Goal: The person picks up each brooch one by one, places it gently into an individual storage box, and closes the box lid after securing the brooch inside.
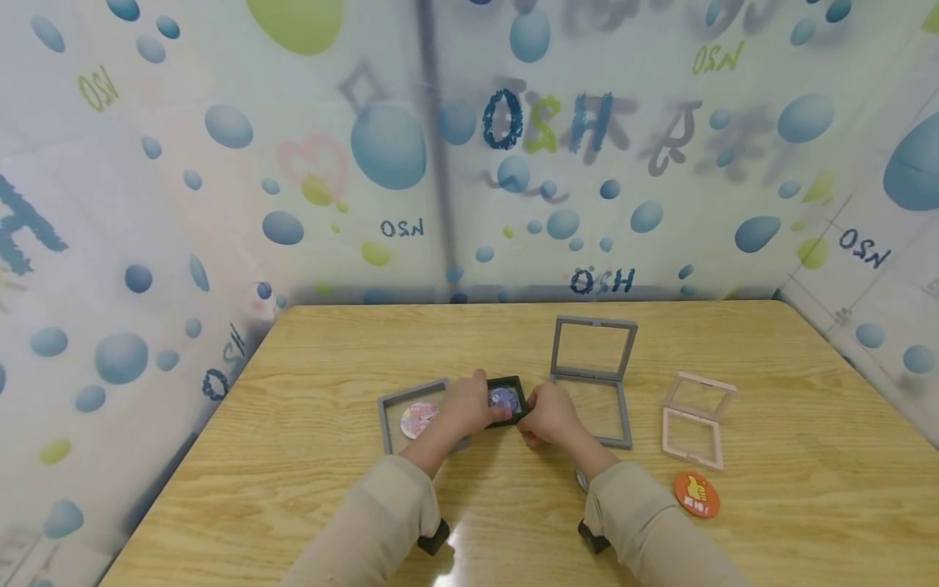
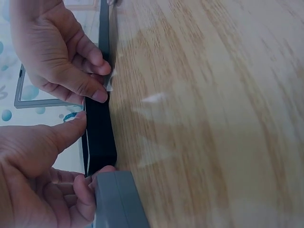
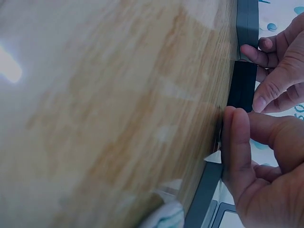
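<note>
A small black display frame (image 1: pixel 506 380) with a purple round badge (image 1: pixel 504 399) inside lies on the table between both hands. The left hand (image 1: pixel 464 405) grips its left end, thumb along the near edge. At the right end, the right hand (image 1: pixel 553 414) pinches the near corner with thumb and curled fingers. In the left wrist view the black frame (image 2: pixel 100 135) looks closed and flat on the wood. Both hands also meet at the black frame (image 3: pixel 242 85) in the right wrist view. Partly under the left hand is a grey frame (image 1: pixel 411 391) with a pink round badge (image 1: pixel 420 419).
Right of the hands stands an opened grey frame (image 1: pixel 595 376), its lid upright. Farther right are an opened pink frame (image 1: pixel 692 414) and an orange badge (image 1: pixel 697 494). Another badge (image 1: pixel 581 479) is mostly hidden by the right forearm. A printed curtain (image 1: pixel 469 163) backs the table.
</note>
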A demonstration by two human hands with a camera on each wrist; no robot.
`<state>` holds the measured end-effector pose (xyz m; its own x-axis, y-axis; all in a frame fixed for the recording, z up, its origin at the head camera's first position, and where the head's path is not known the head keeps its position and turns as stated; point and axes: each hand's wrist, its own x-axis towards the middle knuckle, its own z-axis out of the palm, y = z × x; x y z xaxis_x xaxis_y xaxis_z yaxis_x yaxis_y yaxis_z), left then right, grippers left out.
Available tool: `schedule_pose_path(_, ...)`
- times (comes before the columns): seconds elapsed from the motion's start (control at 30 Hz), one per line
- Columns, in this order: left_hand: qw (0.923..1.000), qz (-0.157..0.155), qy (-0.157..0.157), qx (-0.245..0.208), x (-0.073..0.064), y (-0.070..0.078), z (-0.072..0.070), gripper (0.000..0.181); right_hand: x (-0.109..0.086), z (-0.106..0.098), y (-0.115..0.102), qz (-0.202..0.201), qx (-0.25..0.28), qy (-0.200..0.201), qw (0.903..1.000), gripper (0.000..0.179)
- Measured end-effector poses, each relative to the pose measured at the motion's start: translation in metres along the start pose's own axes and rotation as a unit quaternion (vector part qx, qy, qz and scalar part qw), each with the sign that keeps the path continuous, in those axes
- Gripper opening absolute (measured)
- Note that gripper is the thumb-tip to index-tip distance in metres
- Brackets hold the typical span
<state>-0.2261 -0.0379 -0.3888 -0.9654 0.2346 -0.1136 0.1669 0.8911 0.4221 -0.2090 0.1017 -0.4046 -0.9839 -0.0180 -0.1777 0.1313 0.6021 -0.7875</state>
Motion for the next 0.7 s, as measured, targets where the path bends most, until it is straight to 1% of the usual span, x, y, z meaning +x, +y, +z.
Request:
schedule_pose_path(0.1,0.9999,0.008,0.006,0.007,0.0006,-0.0014,0.0012,0.067,-0.0001,0.0002,-0.0003,-0.002,-0.004,0.000,1.0000,0.021)
schedule_pose_path(0.23,0.9999,0.009,0.010,0.008,0.0015,-0.0022,0.0022,0.064,0.0006,0.0001,0.0000,-0.001,-0.004,-0.001,1.0000,0.022)
schedule_pose_path(0.47,0.9999,0.009,0.011,-0.004,-0.0004,-0.0019,0.0023,0.059,-0.0006,-0.0008,0.0006,0.001,0.000,-0.005,1.0000,0.020)
schedule_pose_path(0.63,0.9998,0.008,0.012,-0.015,-0.0025,-0.0012,0.0009,0.059,-0.0011,-0.0012,0.0006,0.002,0.003,-0.007,1.0000,0.020)
schedule_pose_path(0.7,0.9998,0.002,0.011,-0.014,-0.0032,-0.0006,-0.0006,0.064,-0.0026,-0.0029,0.0002,-0.003,0.009,-0.008,0.9999,0.021)
